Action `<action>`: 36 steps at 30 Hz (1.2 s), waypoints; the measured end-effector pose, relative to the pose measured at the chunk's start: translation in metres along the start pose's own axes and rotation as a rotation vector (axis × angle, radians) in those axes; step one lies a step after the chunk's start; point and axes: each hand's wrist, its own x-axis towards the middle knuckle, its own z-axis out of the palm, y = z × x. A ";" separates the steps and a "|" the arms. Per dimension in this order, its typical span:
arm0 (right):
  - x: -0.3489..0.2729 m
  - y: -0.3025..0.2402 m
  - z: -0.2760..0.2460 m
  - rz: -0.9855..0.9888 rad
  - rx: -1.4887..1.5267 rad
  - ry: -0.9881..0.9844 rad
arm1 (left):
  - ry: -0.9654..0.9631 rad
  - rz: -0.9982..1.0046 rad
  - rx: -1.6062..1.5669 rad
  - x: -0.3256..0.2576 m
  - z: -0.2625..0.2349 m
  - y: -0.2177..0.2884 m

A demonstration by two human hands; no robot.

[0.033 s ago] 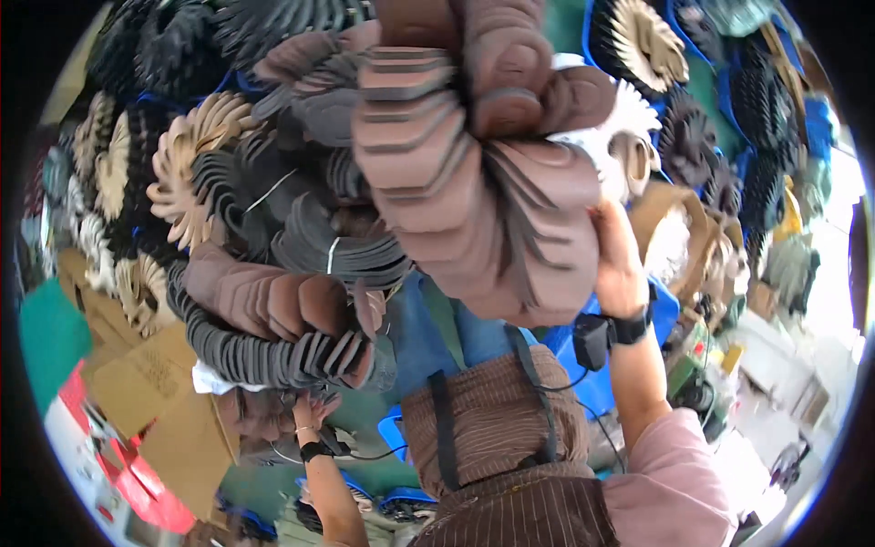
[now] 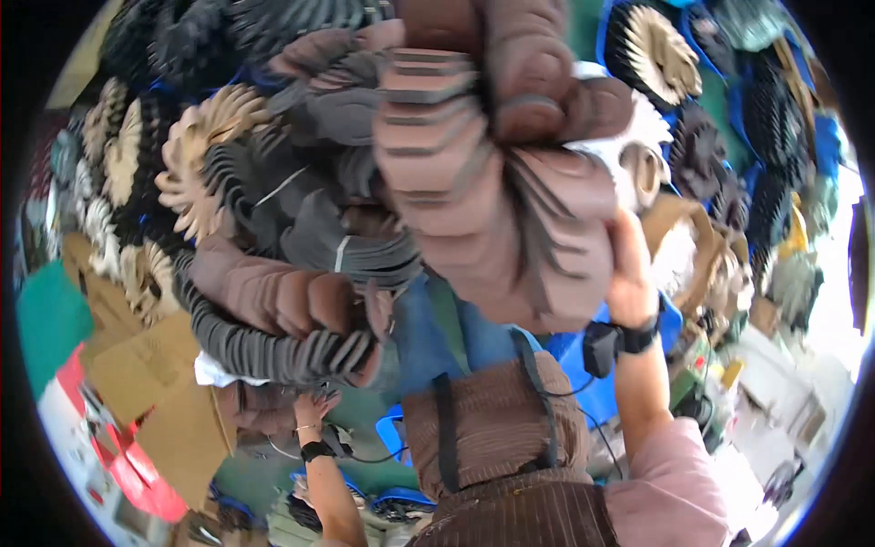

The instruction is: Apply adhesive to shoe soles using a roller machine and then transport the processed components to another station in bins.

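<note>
A large fanned-out bundle of brown insoles [image 2: 556,264] hangs in front of me, with grey layers at its edges. My right hand [image 2: 632,278] is closed on its right side. The fingers behind the bundle are hidden. Lower left, my left hand [image 2: 314,408] has its fingers apart beside some brown pieces [image 2: 260,407]; I cannot tell whether it touches them. Just above it lies a curved row of dark grey and brown insoles [image 2: 273,296]. Black insole bundles [image 2: 351,255] tied with white bands lie behind that row.
Beige fanned insoles [image 2: 187,182] and black ones [image 2: 292,23] crowd the far left. Blue crates [image 2: 652,342] hold more stacks on the right. Cardboard [image 2: 169,401] lies at the left, near a red-and-white item [image 2: 137,474]. A cable [image 2: 374,459] runs from my left wrist.
The view has shifted slightly, so the far bundles appear further right. My right hand still grips the large bundle, and my left hand stays beside the brown pieces.
</note>
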 end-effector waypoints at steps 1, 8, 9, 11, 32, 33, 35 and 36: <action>-0.003 -0.002 -0.010 -0.062 -0.015 -0.111 | 0.012 0.014 -0.034 -0.001 0.048 -0.006; -0.022 -0.038 -0.031 -0.399 -0.420 0.279 | 0.326 0.712 0.304 -0.119 0.303 0.141; -0.017 -0.042 -0.033 -0.424 -0.551 0.175 | 0.369 0.773 0.386 -0.132 0.321 0.150; -0.006 -0.052 -0.033 -0.375 -0.281 0.202 | 0.448 0.826 0.463 -0.139 0.349 0.160; 0.180 0.020 0.210 -0.330 -0.669 -0.145 | 0.788 0.954 0.436 -0.128 0.366 0.215; 0.193 0.037 0.236 -0.340 -0.722 -0.270 | 0.850 0.943 0.479 -0.144 0.354 0.225; 0.236 0.047 0.258 -0.095 -0.669 -0.534 | 0.857 0.946 0.351 -0.137 0.350 0.233; 0.251 0.053 0.273 -0.099 -0.666 -0.529 | 0.793 0.938 0.282 -0.135 0.323 0.222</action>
